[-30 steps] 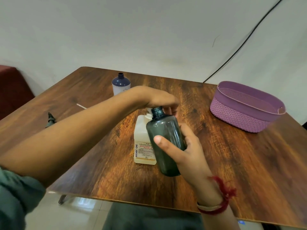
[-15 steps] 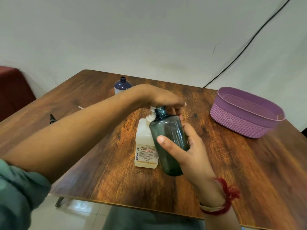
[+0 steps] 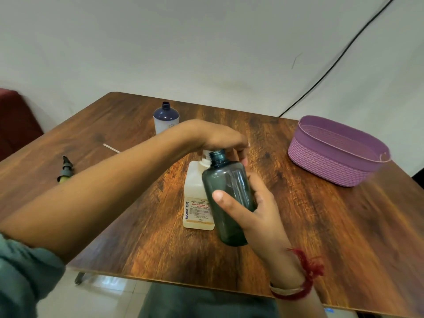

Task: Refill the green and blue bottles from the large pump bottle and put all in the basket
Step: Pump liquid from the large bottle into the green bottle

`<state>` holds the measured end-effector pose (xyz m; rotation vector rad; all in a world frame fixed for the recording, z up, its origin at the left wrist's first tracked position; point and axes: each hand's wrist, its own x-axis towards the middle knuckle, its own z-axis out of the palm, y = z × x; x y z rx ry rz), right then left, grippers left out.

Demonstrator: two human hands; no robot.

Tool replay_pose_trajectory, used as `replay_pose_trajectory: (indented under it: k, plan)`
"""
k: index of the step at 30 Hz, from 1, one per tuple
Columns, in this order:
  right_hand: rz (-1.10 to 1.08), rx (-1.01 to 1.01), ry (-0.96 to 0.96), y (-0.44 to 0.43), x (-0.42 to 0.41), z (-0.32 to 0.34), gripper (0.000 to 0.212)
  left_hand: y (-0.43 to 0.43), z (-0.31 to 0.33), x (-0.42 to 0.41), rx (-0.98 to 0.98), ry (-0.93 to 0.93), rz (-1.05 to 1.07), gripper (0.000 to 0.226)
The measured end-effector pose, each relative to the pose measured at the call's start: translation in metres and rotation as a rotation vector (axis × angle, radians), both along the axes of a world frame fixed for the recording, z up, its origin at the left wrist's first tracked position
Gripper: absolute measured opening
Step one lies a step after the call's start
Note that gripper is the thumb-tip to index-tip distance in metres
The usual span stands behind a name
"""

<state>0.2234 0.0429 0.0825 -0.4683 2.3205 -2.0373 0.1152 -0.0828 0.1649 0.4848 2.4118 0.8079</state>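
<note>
The right hand (image 3: 259,212) is grasping the dark green translucent plastic bottle (image 3: 229,203) around its body, with the thumb lying across the front and the fingers wrapping behind. It is holding the bottle slightly tilted over the brown wood-grain surface (image 3: 321,226); whether the base is touching the wood cannot be told. The bottle's open neck is sitting right under the left hand (image 3: 220,138).

The left hand is reaching across from the left and is lying over the top of the large cream-white pump bottle (image 3: 197,198), with its fingers curving down around the pump head and hiding most of it. This labelled bottle is standing upright near the middle of the surface, just behind and beside the green one.

The dark blue uncapped bottle with a white lower half (image 3: 165,119) is standing upright at the far side, behind the left wrist. The lilac oval plastic basket with a woven pattern (image 3: 321,164) is sitting at the far right, well apart from the bottles.

A dark spray-nozzle cap (image 3: 65,168) is lying on the left of the surface, with a thin white tube (image 3: 111,148) near it. A red thread bracelet (image 3: 305,278) is circling the right wrist.
</note>
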Motion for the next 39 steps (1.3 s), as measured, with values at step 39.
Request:
replay_pose_trajectory:
  k: [39]
  plan:
    - [-0.074,0.043,-0.003,-0.002,0.005,0.004,0.049,0.005,0.009,0.004,-0.179,0.071,-0.039,0.043]
